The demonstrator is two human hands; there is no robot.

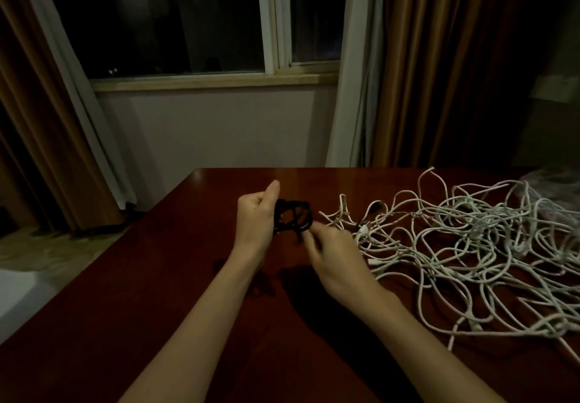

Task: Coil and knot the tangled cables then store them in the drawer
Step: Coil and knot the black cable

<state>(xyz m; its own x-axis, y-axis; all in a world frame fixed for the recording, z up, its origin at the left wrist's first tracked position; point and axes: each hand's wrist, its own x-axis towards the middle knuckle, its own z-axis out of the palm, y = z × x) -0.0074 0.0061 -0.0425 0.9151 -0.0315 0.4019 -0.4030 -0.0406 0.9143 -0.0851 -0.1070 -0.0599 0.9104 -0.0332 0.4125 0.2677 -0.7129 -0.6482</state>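
— Black cable [292, 218] first: we have it wound into a small coil, held up above the table [194, 277], just left of the white tangle [470, 245].

— Who has hold of it?

— Our left hand [255, 219] grasps the coil, fingers wrapped round one side, thumb up. Our right hand [332, 255] is blurred at the coil's lower edge; its fingertips seem to be on the loose end, but we cannot tell if they pinch it.

— So we're at the knot, we judge?

— Probably. To do it well, we should keep the left hand firm so the loops don't spring apart, pass the free end through the middle of the coil, wrap it round and pull snug without kinking the cable near its plug.

— And the rest?

— White cables lie spread on the right half of the table, well knotted together, all to be coiled after this one. No drawer shows.

— Any brand or writing?

— None we can read; the light is too dim.
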